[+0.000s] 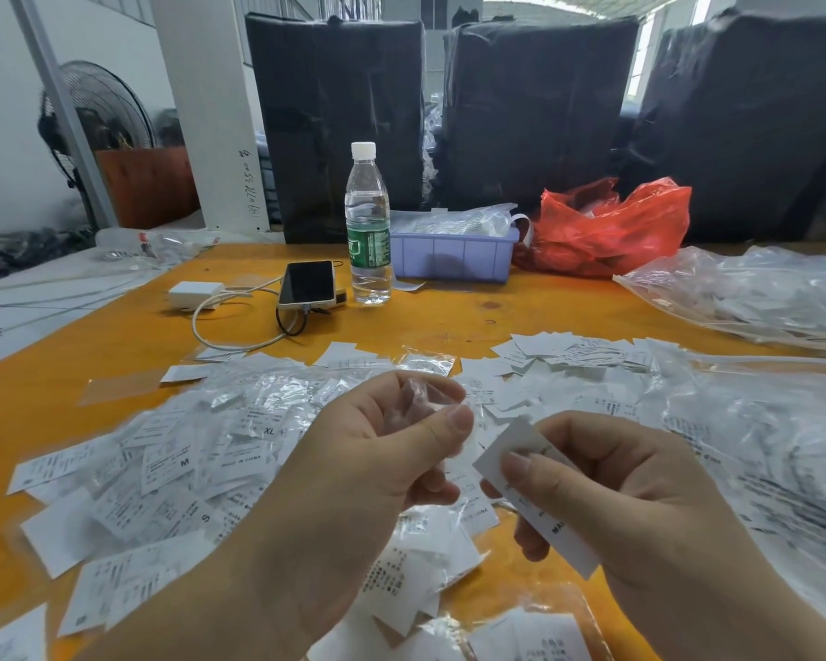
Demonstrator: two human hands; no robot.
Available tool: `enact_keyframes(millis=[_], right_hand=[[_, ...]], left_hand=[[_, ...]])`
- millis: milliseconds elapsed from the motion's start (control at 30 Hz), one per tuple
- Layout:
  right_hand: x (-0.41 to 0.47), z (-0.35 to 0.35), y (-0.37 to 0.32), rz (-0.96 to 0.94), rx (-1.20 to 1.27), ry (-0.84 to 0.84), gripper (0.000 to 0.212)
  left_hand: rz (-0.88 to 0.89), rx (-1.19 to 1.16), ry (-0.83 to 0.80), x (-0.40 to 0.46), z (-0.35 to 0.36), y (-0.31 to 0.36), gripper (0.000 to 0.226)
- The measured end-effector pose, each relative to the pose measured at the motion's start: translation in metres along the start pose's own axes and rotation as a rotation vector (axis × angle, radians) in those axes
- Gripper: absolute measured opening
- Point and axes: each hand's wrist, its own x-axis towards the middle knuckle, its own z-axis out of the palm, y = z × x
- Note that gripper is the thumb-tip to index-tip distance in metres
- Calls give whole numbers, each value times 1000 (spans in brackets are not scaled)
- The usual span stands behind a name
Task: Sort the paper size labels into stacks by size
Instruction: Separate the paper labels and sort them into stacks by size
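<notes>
We hold one paper size label above the bench, pinched by the fingers of our right hand, thumb on top, its size letter hidden from us. Our left hand curls round a crumpled clear sleeve. The risk, we judge, is misfiling: the loose labels below lie mixed, M, S and XL together, so a drop loses this one among them. Both wrists hover close together, palms turned inward.

Water bottle, phone, red bag
</notes>
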Motion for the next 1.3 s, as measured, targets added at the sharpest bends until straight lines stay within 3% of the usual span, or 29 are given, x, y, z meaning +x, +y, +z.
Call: enact_keyframes(millis=[200,367,567,733,867,967,1100,1233,1300], right_hand=[[0,0,-1,-2,16,-10,37],[-3,-1,-5,-60,27,-11,35],[-5,-3,-8,-210,-22,23,29],[-2,-7,-8,-239,-136,-1,32],[0,-10,-10,-192,-282,-104,21],[1,-14,-12,-206,-415,-149,15],[3,-19,-13,-182,-442,-195,16],[5,-21,-11,-174,-416,-197,10],[6,-22,-9,-160,-363,-191,14]], left_hand=[[-15,41,-5,2,1,-3,22],[57,357,-12,3,-5,-9,16],[64,552,-56,1,-7,-9,17],[7,553,-211,0,-6,-11,22],[-31,525,-299,1,-5,-15,41],[-84,500,-330,1,-7,-11,38],[-140,511,-430,4,-13,-8,62],[-199,456,-439,4,-13,-2,28],[-189,433,-406,5,-12,-2,28]])
